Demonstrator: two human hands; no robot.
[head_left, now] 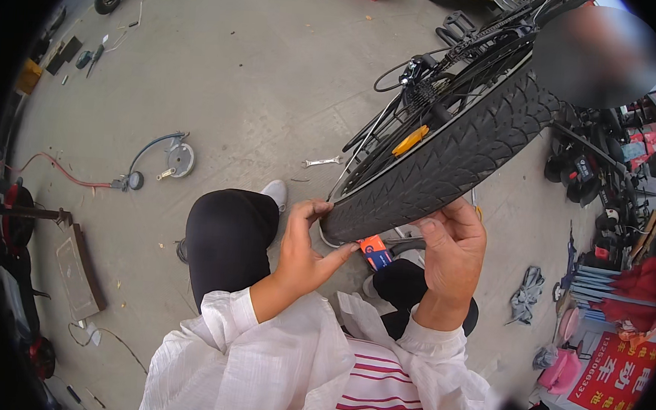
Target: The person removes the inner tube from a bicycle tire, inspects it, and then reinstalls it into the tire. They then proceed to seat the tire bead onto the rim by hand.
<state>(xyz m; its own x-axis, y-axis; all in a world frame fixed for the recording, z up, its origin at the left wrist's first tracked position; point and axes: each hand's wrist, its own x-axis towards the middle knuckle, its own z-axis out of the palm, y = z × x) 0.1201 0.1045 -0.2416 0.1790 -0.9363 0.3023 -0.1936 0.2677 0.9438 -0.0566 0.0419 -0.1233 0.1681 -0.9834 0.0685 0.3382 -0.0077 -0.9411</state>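
A bicycle wheel with a thick black treaded tyre (pixel 444 156) slants from the upper right down toward me. My left hand (pixel 302 252) is at its near end, fingers bent over the left side and thumb stretched along the near edge. My right hand (pixel 454 258) has its fingertips and thumb closed at the tyre's right sidewall; exactly what they pinch is partly hidden. A yellow-orange reflector (pixel 410 140) sits among the spokes, with the rear sprockets (pixel 425 94) beyond it. Just below the tyre, between the hands, shows a small orange and blue box (pixel 375 251).
A spanner (pixel 322 162) lies on the concrete left of the wheel. Further left are a hose with a gauge (pixel 135 180), a round metal part (pixel 181 160) and a long box-like metal piece (pixel 80 272). Folded umbrellas (pixel 616 290) and a red sign (pixel 614 380) stand at right.
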